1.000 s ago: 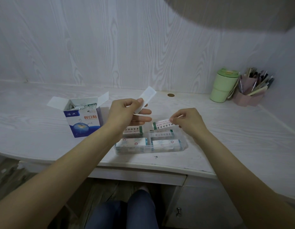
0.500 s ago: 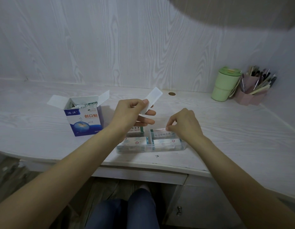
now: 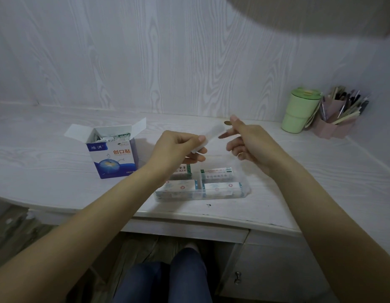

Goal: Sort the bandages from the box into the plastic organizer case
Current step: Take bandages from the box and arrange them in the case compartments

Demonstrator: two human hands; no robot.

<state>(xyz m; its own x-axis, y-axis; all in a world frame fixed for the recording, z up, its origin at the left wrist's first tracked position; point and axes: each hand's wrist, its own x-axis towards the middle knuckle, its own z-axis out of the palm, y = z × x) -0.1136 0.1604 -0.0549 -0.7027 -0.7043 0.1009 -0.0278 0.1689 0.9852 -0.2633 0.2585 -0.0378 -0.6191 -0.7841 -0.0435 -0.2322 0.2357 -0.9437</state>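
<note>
Head view: my left hand (image 3: pixel 178 147) is up over the organizer case (image 3: pixel 245 189), thumb and curled fingers pinching one white bandage strip (image 3: pixel 210 135) by its lower end. Strip angles up and to the right, blurred. My right hand (image 3: pixel 250 145) is just right of the strip, above the case's back right corner, fingers loosely spread with the index tip near the strip's upper end. I can't tell if it touches the strip; it holds nothing that I can see.

Case is clear plastic, sitting on the desk (image 3: pixel 299 189) near the front edge, split into four compartments. All four carry stacks of wrapped bandages: back left stack (image 3: pixel 185 170) with green end print, partly behind my left wrist; back right stack (image 3: pixel 217 173) with the same green print; front left stack (image 3: pixel 181 188) and front right stack (image 3: pixel 222 187) with red marks and teal ends.

Bandage box (image 3: pixel 113 157), blue and white, stands left of the case, apart from it, top flaps open. More wrapped bandages show inside, packed upright.

Far right of the case, against the wall: green lidded cup (image 3: pixel 299 111), and just beside it a pink holder (image 3: pixel 336 125) full of pens.
</note>
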